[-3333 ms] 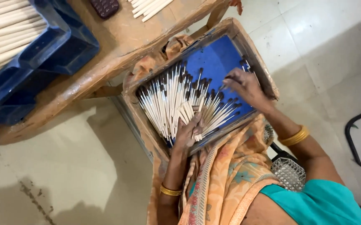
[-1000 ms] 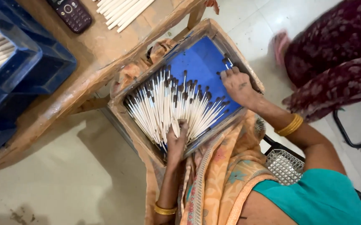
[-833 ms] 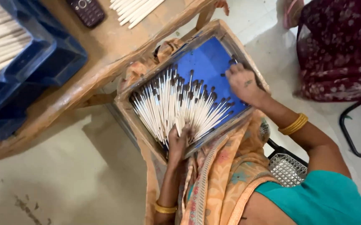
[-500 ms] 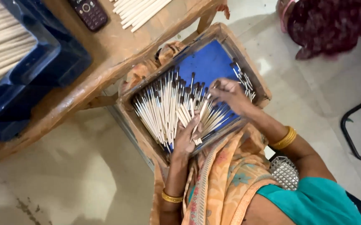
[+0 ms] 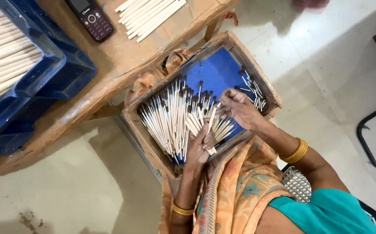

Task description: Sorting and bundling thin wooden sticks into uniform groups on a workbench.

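Note:
A wooden tray (image 5: 264, 82) with a blue bottom rests on my lap. A heap of thin white sticks with dark tips (image 5: 166, 119) lies fanned across it. My left hand (image 5: 199, 145) is at the tray's near edge and grips a few of these sticks. My right hand (image 5: 239, 108) is in the middle of the tray, close to the left hand, pinching one white stick between its fingers. A small pile of short dark-tipped pieces (image 5: 252, 89) lies in the tray's right corner.
A wooden table (image 5: 118, 60) stands beyond the tray, carrying blue crates (image 5: 45, 65) filled with white sticks, a dark phone (image 5: 89, 18) and a loose bundle of white sticks (image 5: 151, 15). A black metal frame (image 5: 368, 143) stands at right. A mesh basket (image 5: 298, 186) sits beside me.
My right hand has moved from the tray's right corner to its middle, beside my left hand, and taken a stick. The person in dark red clothing has left the view.

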